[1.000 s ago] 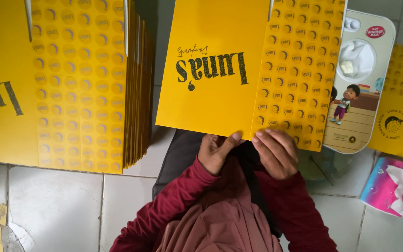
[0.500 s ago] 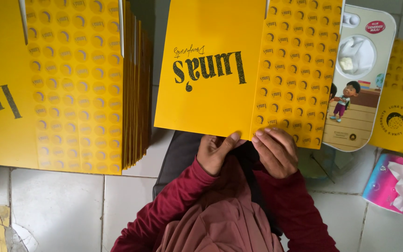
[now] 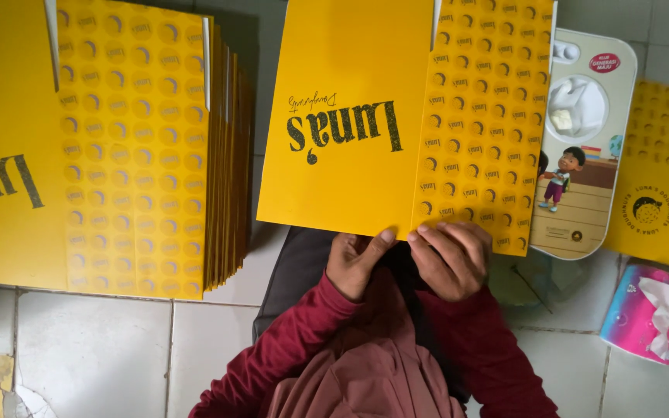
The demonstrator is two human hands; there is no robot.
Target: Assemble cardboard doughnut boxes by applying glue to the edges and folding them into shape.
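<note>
I hold a flat yellow cardboard sheet [image 3: 350, 178] by its near edge with both hands. One half of it is plain with dark lettering, the other half carries a pattern of small round marks. My left hand [image 3: 356, 263] pinches the edge with the thumb on top. My right hand [image 3: 452, 259] grips the same edge just to the right, fingers spread over the patterned half. Both arms are in dark red sleeves.
A thick stack of the same yellow sheets [image 3: 133, 155] lies on the left on the tiled floor [image 3: 94, 348]. To the right are a white rounded box with a cartoon picture [image 3: 582, 155], another yellow piece [image 3: 660, 178] and a pink tissue pack [image 3: 648, 313]. A dark bag [image 3: 296, 271] sits under my arms.
The sheet sits slightly lower in view than a second ago. Both hands keep the same hold on its near edge.
</note>
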